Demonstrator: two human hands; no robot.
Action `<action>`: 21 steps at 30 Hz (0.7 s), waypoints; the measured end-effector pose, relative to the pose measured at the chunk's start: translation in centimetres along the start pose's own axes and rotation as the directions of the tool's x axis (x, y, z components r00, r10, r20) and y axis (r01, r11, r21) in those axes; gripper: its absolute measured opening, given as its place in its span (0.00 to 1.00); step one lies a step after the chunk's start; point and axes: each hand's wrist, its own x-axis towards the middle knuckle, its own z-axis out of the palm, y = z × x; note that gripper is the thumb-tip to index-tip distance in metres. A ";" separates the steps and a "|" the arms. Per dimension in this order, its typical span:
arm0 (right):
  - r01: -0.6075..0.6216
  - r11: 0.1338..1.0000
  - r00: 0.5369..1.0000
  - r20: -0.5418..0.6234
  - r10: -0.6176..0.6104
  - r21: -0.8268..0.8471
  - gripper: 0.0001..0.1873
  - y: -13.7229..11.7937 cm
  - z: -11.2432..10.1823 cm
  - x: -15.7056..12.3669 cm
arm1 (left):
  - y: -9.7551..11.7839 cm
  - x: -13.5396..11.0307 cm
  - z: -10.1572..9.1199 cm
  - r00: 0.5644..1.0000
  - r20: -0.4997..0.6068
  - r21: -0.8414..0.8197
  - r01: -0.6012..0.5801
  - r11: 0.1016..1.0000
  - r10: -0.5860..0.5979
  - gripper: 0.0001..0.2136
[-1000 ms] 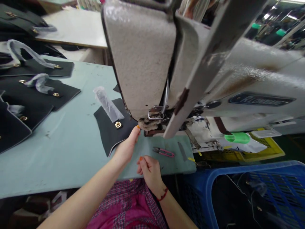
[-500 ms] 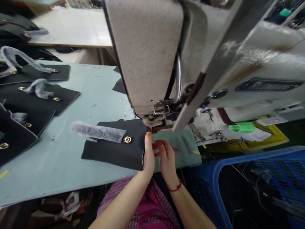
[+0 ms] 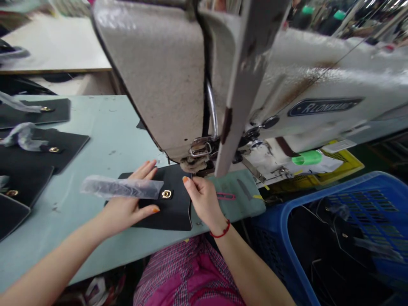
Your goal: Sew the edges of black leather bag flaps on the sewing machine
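A black leather bag panel (image 3: 178, 214) lies under the head of the sewing machine (image 3: 165, 85). A gold ring fitting (image 3: 166, 194) on it joins a handle in clear plastic wrap (image 3: 121, 187). My left hand (image 3: 127, 210) rests flat on the panel with fingers and thumb spread, and the wrapped handle passes over its fingers. At the panel's right edge, just below the presser area, my right hand (image 3: 204, 197) pinches the edge, thumb towards the needle and the other fingers curled. The needle itself is hidden behind the machine's parts.
More black panels (image 3: 68, 144) with wrapped handles lie at the left of the table (image 3: 105, 123). A pink tool (image 3: 225, 196) lies right of my right hand. A blue basket (image 3: 287, 212) holding black pieces stands at the right, with a yellow crate (image 3: 346, 172) behind it.
My left hand has moved from the panel's right edge leftward onto its middle, under the handle. My right hand has come left to the panel's edge. The view has shifted.
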 end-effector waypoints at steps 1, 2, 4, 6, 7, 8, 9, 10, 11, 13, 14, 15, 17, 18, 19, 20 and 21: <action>-0.002 1.000 1.000 0.001 0.003 -0.008 0.26 0.1 0.0 -0.1 | -0.5 1.7 -0.5 0.995 0.070 0.012 -0.073 0.997 0.072 0.40; -0.007 1.000 1.000 0.003 0.007 -0.018 0.26 0.2 -0.1 -0.1 | -0.7 3.1 -0.7 0.984 0.122 0.021 -0.132 0.991 0.129 0.43; -0.011 0.999 1.000 0.008 0.011 -0.036 0.25 0.3 -0.5 -0.2 | -0.2 4.7 -0.7 0.968 0.161 0.049 -0.205 0.978 0.195 0.46; -0.013 0.999 1.000 0.025 0.014 -0.037 0.25 0.3 -1.1 -0.1 | 0.8 4.8 -0.3 0.969 0.144 0.122 -0.221 0.968 0.203 0.48; -0.016 0.999 0.999 0.040 0.017 -0.032 0.25 0.3 -1.4 0.0 | 1.4 4.6 -0.2 0.974 0.127 0.169 -0.205 0.964 0.185 0.49; -0.018 0.999 0.998 0.058 0.019 -0.028 0.25 0.3 -1.8 0.1 | 2.1 4.3 -0.1 0.981 0.112 0.215 -0.179 0.960 0.158 0.50; -0.022 0.999 0.996 0.080 0.024 -0.026 0.25 0.3 -2.1 0.2 | 2.7 4.0 -0.1 0.987 0.098 0.254 -0.149 0.955 0.128 0.50; -0.028 0.999 0.994 0.103 0.030 -0.027 0.25 0.4 -2.4 0.3 | 3.3 3.7 -0.2 0.991 0.088 0.284 -0.121 0.951 0.100 0.50; -0.033 0.999 0.991 0.125 0.036 -0.028 0.25 0.4 -2.7 0.5 | 3.9 3.6 -0.3 0.994 0.081 0.306 -0.101 0.947 0.080 0.49; -0.037 0.999 0.986 0.162 0.042 -0.029 0.25 0.4 -3.1 0.7 | 4.8 3.5 -0.6 0.995 0.076 0.339 -0.084 0.937 0.062 0.48; -0.039 0.999 0.984 0.174 0.042 -0.022 0.25 0.4 -3.3 0.8 | 5.1 3.5 -0.7 0.996 0.073 0.355 -0.082 0.931 0.060 0.48; -0.041 0.999 0.982 0.185 0.042 -0.011 0.25 0.3 -3.3 0.9 | 5.4 3.6 -0.8 0.996 0.071 0.372 -0.081 0.925 0.058 0.48; -0.051 0.999 0.980 0.192 0.048 0.007 0.25 0.2 -3.3 1.1 | 5.5 3.7 -1.0 0.996 0.068 0.406 -0.077 0.911 0.054 0.47; -0.055 0.998 0.981 0.184 0.052 0.008 0.25 0.2 -3.2 1.2 | 5.4 3.8 -1.1 0.996 0.068 0.419 -0.079 0.905 0.055 0.46; -0.057 0.998 0.984 0.169 0.056 0.002 0.25 0.1 -3.1 1.3 | 5.3 3.8 -1.2 0.996 0.067 0.429 -0.082 0.899 0.058 0.46; -0.055 0.998 0.987 0.150 0.056 -0.010 0.25 0.0 -3.0 1.4 | 5.1 3.9 -1.2 0.996 0.067 0.437 -0.089 0.895 0.066 0.46; -0.047 0.999 0.991 0.128 0.050 -0.026 0.24 -0.1 -2.9 1.5 | 4.8 3.9 -1.3 0.995 0.068 0.442 -0.097 0.892 0.074 0.46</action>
